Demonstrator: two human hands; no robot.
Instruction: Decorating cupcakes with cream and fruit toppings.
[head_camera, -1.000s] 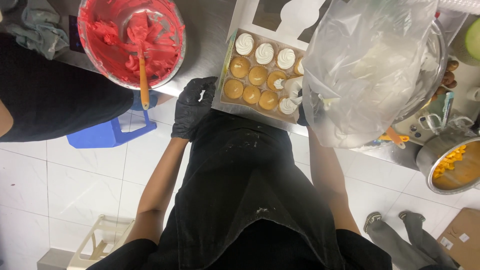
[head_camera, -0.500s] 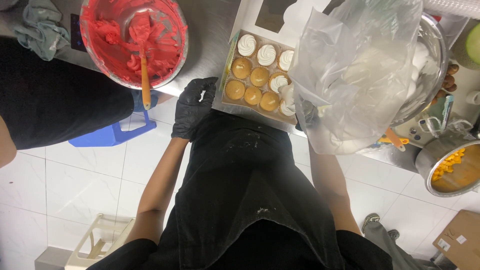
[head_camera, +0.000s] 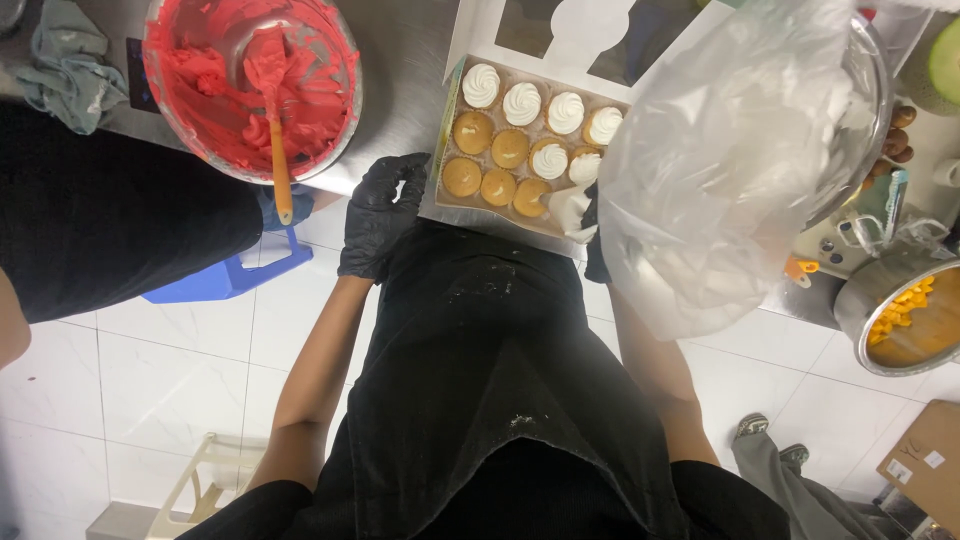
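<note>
A white box (head_camera: 452, 95) of cupcakes (head_camera: 510, 148) lies on the steel counter in front of me. Several cupcakes along the far row carry white swirls; the near ones are bare. My left hand (head_camera: 380, 212), in a black glove, rests with curled fingers on the counter's edge beside the box's near left corner. My right hand (head_camera: 594, 245), also gloved and mostly hidden, grips a large clear piping bag (head_camera: 730, 170) of white cream. The bag's tip points at the cupcakes at the box's near right.
A steel bowl (head_camera: 345, 110) of red frosting with an orange-handled spatula (head_camera: 280, 165) stands left of the box. A person in black (head_camera: 110, 220) stands at the left. A pot of orange pieces (head_camera: 905, 320) sits at the right. A blue stool (head_camera: 225, 275) is on the tiled floor.
The piping bag has tilted and shifted a little over the right side of the box. More of the cupcakes on the right now show white swirls. My left hand stays put.
</note>
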